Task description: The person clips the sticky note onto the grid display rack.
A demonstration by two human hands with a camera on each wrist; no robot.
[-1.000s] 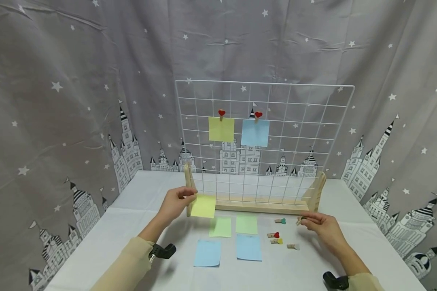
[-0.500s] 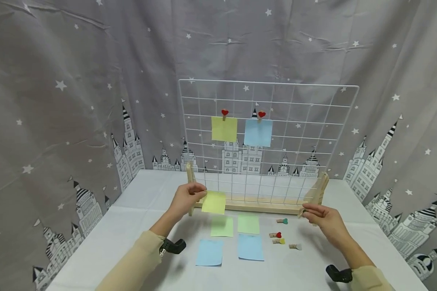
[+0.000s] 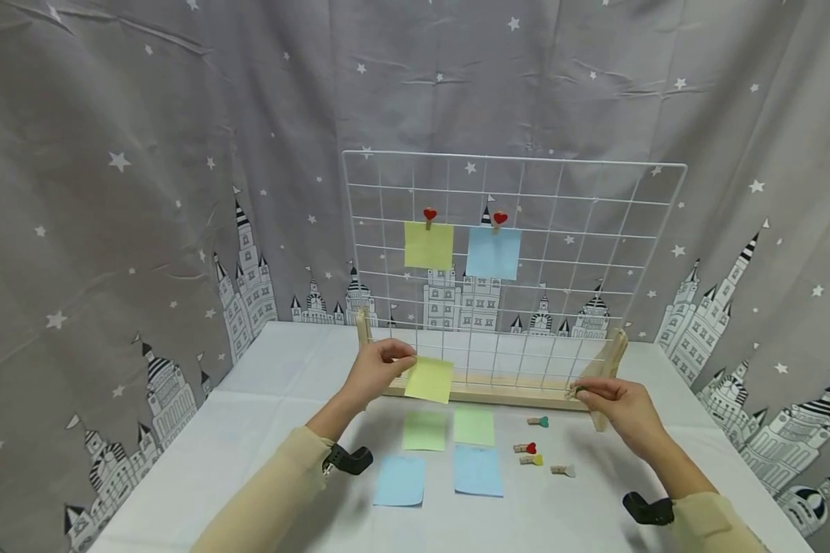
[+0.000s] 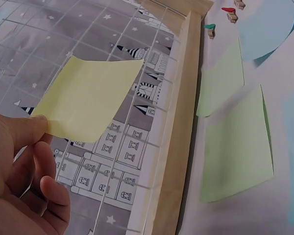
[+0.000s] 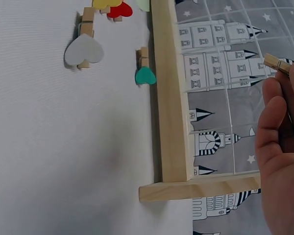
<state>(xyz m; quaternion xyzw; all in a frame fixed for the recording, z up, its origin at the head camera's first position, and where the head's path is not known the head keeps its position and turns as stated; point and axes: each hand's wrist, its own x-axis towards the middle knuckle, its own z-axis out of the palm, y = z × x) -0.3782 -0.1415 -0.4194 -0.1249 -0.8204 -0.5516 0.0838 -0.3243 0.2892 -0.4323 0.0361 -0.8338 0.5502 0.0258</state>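
My left hand (image 3: 376,371) pinches a yellow sticky note (image 3: 429,379) by one corner, in front of the lower part of a white wire grid (image 3: 546,257). In the left wrist view the note (image 4: 90,98) is held between thumb and finger. My right hand (image 3: 622,411) holds a small wooden clothespin (image 5: 277,63) by its end, near the grid's right foot. The right fingers hide part of that clothespin. Higher on the grid hang a yellow note (image 3: 429,246) and a blue note (image 3: 494,253), each under a red heart clothespin.
Two green notes (image 3: 473,426) and two blue notes (image 3: 399,481) lie on the white table. To their right are clothespins with a green heart (image 3: 542,422), a red heart (image 3: 529,448), a yellow one (image 3: 536,460) and a grey one (image 3: 569,471). The grid stands in a wooden base (image 3: 519,393).
My left hand has moved right and up with the yellow note. The right hand has risen slightly with the clothespin. The view has shifted a little.
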